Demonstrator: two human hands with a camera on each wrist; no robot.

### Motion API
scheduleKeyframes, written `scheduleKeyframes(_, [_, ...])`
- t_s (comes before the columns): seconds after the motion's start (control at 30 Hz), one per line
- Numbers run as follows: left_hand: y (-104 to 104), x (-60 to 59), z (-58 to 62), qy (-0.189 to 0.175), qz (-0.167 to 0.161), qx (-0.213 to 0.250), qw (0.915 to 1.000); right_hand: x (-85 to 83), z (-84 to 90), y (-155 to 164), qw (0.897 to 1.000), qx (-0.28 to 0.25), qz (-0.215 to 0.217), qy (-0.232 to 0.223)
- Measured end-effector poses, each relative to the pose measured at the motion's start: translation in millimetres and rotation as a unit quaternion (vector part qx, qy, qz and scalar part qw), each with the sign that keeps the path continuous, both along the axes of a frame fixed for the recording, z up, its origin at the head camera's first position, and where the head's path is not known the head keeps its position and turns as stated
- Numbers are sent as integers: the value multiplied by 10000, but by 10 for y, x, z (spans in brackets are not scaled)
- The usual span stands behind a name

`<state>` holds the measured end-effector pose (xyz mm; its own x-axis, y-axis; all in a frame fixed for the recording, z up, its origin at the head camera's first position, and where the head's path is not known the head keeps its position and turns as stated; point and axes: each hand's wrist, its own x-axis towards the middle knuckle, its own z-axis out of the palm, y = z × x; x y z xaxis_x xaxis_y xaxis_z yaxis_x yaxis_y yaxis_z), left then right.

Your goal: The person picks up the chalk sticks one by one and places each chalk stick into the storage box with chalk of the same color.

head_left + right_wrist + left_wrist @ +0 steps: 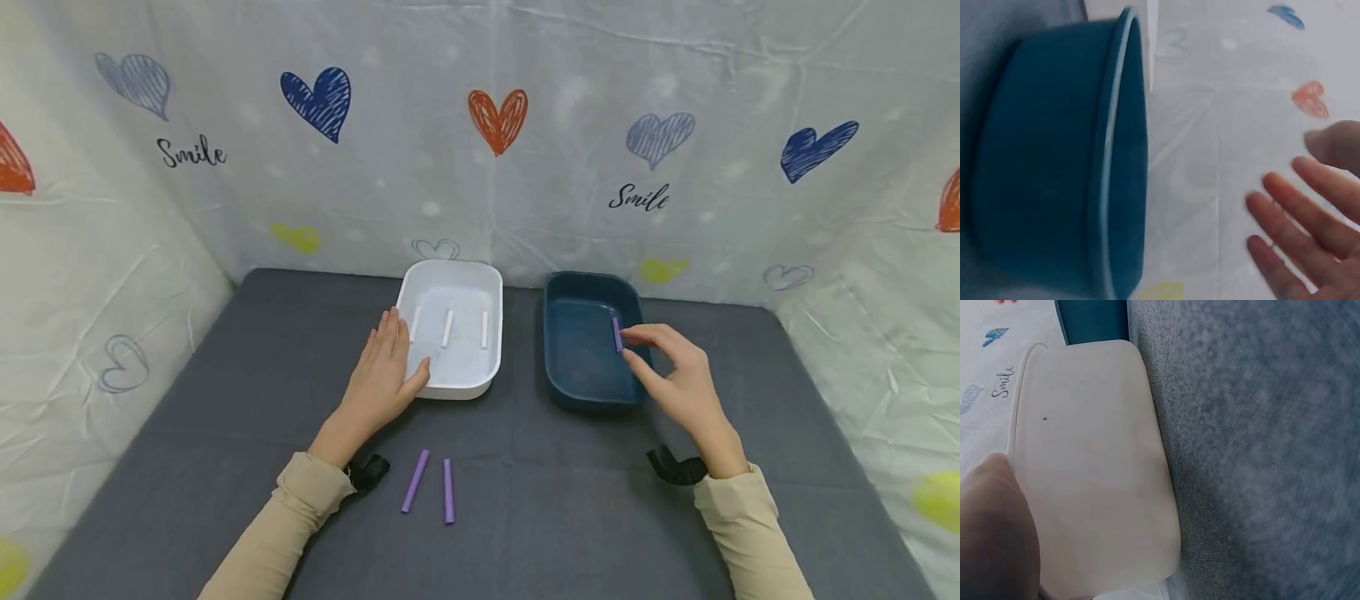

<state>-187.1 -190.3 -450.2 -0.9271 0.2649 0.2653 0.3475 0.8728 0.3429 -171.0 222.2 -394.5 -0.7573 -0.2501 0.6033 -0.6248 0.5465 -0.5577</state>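
Observation:
My left hand (382,371) lies with straight fingers against the left side of a white tray (453,390). In the left wrist view, my thumb (997,519) is beside the tray's rim. Three white chalk-like sticks, one of them a middle stick (447,328), lie inside it. Over the right rim of the dark teal tray (577,398), my right hand (678,375) has thumb and forefinger parted. A purple chalk-like stick (617,334) shows just beyond those fingertips, against the tray's inside. No stick is visible among the spread fingers (1297,231) in the right wrist view.
Two more purple sticks, a left one (415,482) and a right one (448,492), lie on the grey cloth-covered table (540,517) in front of the white tray. A pale curtain (420,183) printed with hearts hangs behind both trays and along the sides.

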Motion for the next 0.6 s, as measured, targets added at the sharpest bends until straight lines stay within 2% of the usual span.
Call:
scheduleKeyframes(0.1, [-10,19,17,24,-5,21,10000,51,-41,86,9993,-155,-192,284])
scheduleKeyframes(0.23, [7,12,17,6,-18,6,10000,129,-123,188,9978,-200,-491,398])
scheduleKeyframes(0.4, [22,3,-1,-9,-36,-27,10000,204,-292,268,9974,7,-671,256])
scheduleKeyframes(0.6, [16,6,-8,-37,-9,-79,10000,223,-490,278,9954,772,-455,-350])
